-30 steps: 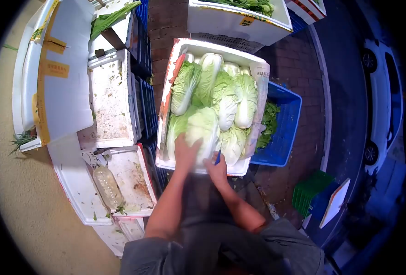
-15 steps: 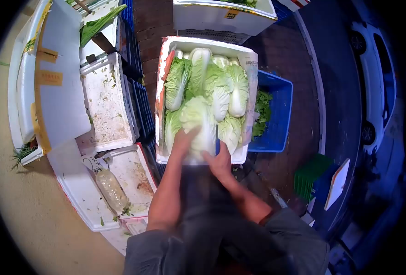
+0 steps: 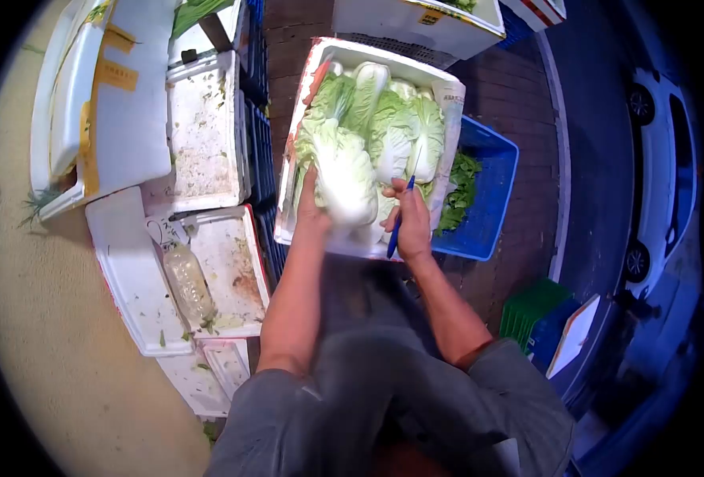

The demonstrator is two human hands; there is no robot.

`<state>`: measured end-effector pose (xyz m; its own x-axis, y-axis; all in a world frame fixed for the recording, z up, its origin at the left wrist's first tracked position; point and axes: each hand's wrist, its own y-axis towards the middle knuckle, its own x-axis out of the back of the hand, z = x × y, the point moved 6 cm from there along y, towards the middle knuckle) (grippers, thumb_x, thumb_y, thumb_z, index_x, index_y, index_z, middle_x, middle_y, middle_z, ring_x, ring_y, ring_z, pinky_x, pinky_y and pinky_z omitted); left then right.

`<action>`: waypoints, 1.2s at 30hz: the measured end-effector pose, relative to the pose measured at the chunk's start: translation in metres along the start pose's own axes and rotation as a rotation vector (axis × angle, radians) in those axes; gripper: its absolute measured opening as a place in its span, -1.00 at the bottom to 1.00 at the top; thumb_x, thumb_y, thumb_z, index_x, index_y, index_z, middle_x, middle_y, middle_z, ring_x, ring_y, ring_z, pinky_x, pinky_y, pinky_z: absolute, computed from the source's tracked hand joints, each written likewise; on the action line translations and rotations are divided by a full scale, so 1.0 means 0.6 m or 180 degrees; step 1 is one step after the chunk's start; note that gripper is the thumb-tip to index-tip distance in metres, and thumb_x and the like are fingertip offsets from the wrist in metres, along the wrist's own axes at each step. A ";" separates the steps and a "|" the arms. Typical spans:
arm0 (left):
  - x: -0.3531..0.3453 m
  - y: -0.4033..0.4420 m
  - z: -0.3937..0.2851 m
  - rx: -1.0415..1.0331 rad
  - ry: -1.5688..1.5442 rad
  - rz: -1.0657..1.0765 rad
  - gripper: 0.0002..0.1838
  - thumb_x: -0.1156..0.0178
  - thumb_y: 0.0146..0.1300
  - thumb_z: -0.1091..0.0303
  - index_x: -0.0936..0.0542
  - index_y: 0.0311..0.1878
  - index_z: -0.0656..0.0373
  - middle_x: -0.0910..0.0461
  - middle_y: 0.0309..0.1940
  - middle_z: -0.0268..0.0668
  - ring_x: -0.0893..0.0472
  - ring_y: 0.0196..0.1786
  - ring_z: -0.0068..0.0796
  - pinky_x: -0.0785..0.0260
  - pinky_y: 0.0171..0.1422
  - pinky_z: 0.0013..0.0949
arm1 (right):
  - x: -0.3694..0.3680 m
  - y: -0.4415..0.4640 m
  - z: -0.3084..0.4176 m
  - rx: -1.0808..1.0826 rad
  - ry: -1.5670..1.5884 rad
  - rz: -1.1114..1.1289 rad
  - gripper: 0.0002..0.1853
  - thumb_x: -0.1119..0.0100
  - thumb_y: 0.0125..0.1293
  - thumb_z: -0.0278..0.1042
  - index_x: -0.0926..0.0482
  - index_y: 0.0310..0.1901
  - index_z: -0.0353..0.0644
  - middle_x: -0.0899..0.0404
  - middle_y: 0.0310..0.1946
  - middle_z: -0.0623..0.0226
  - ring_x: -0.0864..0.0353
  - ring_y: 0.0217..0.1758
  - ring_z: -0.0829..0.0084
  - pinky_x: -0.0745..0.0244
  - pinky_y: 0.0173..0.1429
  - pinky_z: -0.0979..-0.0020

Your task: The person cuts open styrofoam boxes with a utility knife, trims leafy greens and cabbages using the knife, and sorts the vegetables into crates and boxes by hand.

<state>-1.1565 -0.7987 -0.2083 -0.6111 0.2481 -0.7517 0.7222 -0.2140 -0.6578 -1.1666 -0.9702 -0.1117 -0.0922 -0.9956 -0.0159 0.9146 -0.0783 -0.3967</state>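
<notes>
A white foam box (image 3: 287, 208) holds several pale green napa cabbages. One large cabbage (image 3: 344, 179) is raised at the near left of the box, its white base toward me. My left hand (image 3: 311, 205) grips that cabbage along its left side, the fingers partly hidden by it. Just right of it, my right hand (image 3: 410, 219) is closed around a blue pen-like tool (image 3: 396, 230), which slants upward past the fingers. The tool's tip is too small to make out. Other cabbages (image 3: 427, 143) lie behind the right hand.
Right of the box stands a blue crate (image 3: 491, 191) with leafy greens. Soiled foam trays (image 3: 201, 143) line the left, one with a plastic bottle (image 3: 189, 282). A green crate (image 3: 527, 306) is at lower right; a white car (image 3: 658, 187) stands beyond the kerb.
The large cabbage has been lifted and tilted, its base now free of the box's near edge. My right hand has come away from it, turning the blue tool upright.
</notes>
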 end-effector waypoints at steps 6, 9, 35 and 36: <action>0.012 -0.036 0.017 -0.0512 -0.0570 -0.0396 -0.28 -0.09 0.29 -0.30 -0.44 0.39 -0.05 -0.54 0.28 -0.25 -0.54 0.28 -0.10 -0.39 0.36 0.11 | 0.049 -0.002 -0.043 -0.0463 0.0112 0.0559 -0.75 -0.04 0.52 -0.23 -0.47 -0.06 -0.29 -0.61 -0.36 0.26 -0.57 -0.51 0.51 -0.58 -0.28 0.46; 0.016 -0.059 0.031 -0.0558 -0.0796 -0.0604 -0.24 -0.08 0.27 -0.33 -0.40 0.41 -0.10 -0.49 0.33 -0.28 -0.49 0.32 -0.07 -0.32 0.39 0.21 | 0.049 -0.017 -0.055 -0.0359 0.0393 0.0620 -0.85 -0.14 0.45 -0.38 -0.48 -0.10 -0.29 -0.61 -0.38 0.30 -0.59 -0.44 0.53 -0.53 -0.29 0.46; 0.422 -0.299 -0.211 -0.3077 -0.1278 -0.1437 -0.38 -0.21 0.39 0.09 -0.33 0.43 0.12 -0.46 0.31 -0.15 -0.50 0.29 -0.08 -0.39 0.37 0.07 | -0.097 -0.028 -0.201 -0.0881 -0.1819 0.1697 -0.71 -0.27 0.34 -0.21 -0.57 -0.36 -0.30 -0.52 -0.56 0.39 -0.43 -0.53 0.58 -0.35 -0.41 0.47; 0.411 -0.303 -0.218 -0.3089 -0.1297 -0.1499 -0.38 -0.21 0.39 0.11 -0.33 0.42 0.13 -0.47 0.29 -0.15 -0.51 0.28 -0.09 -0.42 0.35 0.06 | -0.151 -0.029 -0.188 -0.0571 -0.1918 0.1988 -0.72 -0.26 0.34 -0.21 -0.59 -0.33 -0.31 -0.52 -0.55 0.41 -0.43 -0.52 0.59 -0.34 -0.40 0.48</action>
<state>-1.3960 -0.5751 -0.2680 -0.8179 -0.2511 -0.5176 0.2319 0.6795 -0.6961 -1.2187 -0.8727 -0.2068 0.6727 -0.7156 0.1884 0.6484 0.4473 -0.6160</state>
